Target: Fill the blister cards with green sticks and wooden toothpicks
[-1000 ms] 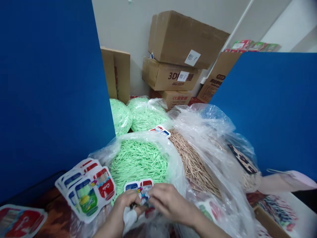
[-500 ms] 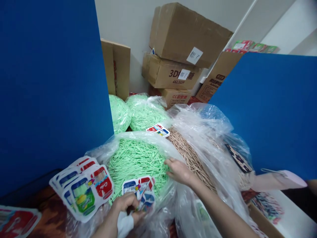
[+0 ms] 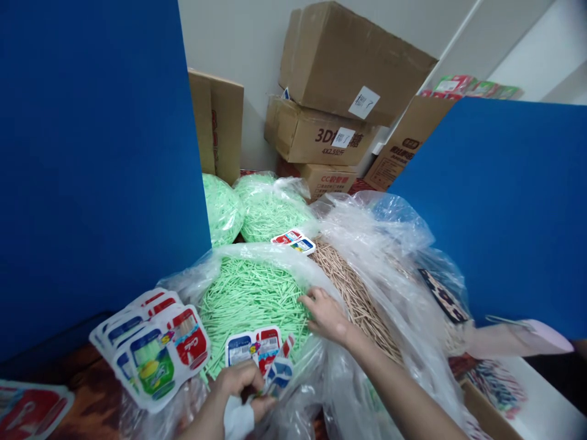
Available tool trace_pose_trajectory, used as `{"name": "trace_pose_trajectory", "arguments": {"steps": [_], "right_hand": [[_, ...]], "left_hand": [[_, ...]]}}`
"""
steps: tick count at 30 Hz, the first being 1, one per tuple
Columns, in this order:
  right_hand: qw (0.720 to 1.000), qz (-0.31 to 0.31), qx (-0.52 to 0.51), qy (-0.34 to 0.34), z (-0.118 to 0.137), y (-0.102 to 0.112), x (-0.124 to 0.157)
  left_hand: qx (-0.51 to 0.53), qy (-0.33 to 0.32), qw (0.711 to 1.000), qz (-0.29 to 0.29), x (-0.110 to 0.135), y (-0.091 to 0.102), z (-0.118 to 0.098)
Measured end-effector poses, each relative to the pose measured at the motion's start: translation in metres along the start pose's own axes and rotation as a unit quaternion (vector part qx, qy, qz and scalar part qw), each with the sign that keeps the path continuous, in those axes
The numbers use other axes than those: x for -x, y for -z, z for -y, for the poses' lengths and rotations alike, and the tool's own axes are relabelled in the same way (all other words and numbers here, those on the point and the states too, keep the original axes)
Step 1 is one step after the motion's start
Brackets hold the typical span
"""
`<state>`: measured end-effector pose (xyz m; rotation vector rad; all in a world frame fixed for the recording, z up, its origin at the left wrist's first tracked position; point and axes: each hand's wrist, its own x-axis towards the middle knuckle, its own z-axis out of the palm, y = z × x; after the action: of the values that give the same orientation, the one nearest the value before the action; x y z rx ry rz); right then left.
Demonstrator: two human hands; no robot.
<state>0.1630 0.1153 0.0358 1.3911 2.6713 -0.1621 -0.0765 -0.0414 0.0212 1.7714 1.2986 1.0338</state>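
My left hand (image 3: 247,382) is closed around printed packets (image 3: 267,345) in red, white and blue, at the near edge of an open clear plastic bag. A folded blue-and-white part stands up beside the thumb. Something white, like tissue or a wrap, shows under the fingers. The bag is full of thin green sticks (image 3: 252,293). At its right side, my right hand (image 3: 324,315) has bent fingers on the sticks, its fingertips pinching among them; how many sticks it has is hidden. Left of the bag lies a fanned stack of cola and lime packets (image 3: 153,354).
A second bag holds brown sticks (image 3: 351,284). Further back are tied bags of green sticks (image 3: 270,205), a pair of packets (image 3: 293,240) and stacked cartons (image 3: 321,137). Blue panels (image 3: 101,153) stand on both sides. An open carton (image 3: 488,409) is at lower right.
My left hand and its packets have shifted slightly right, and the folded part shows more clearly. My right fingertips have moved a little left over the green sticks.
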Motion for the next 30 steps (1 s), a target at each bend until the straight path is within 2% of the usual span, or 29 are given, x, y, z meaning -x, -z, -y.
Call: {"name": "trace_pose_trajectory", "arguments": {"steps": [6,11,15,17,21,25,30], "right_hand": [[0.999,-0.029,0.012,-0.018,0.003,-0.009,-0.006],[0.997,-0.075,-0.01,-0.035,0.009,-0.007,-0.008],[0.983,-0.152,-0.101,0.018,0.014,0.0,-0.01],[0.971,-0.171,-0.167,0.02,0.017,0.006,-0.011],[0.951,-0.151,-0.27,-0.012,0.025,0.018,-0.016],[0.928,-0.127,-0.349,-0.042,0.03,0.026,-0.023],[0.952,-0.033,-0.295,-0.071,0.031,0.038,-0.03]], "left_hand": [[0.008,-0.007,1.0,-0.011,0.002,-0.017,0.017],[0.011,-0.02,1.0,-0.016,0.004,-0.02,0.021],[0.01,-0.028,0.999,-0.011,0.003,-0.021,0.026],[0.011,-0.028,0.999,-0.013,0.002,-0.023,0.027],[0.02,-0.024,0.999,-0.02,-0.002,-0.023,0.023],[0.037,0.018,0.999,-0.029,-0.009,-0.015,0.006],[0.069,0.094,0.993,-0.026,-0.015,0.0,-0.018]]}}
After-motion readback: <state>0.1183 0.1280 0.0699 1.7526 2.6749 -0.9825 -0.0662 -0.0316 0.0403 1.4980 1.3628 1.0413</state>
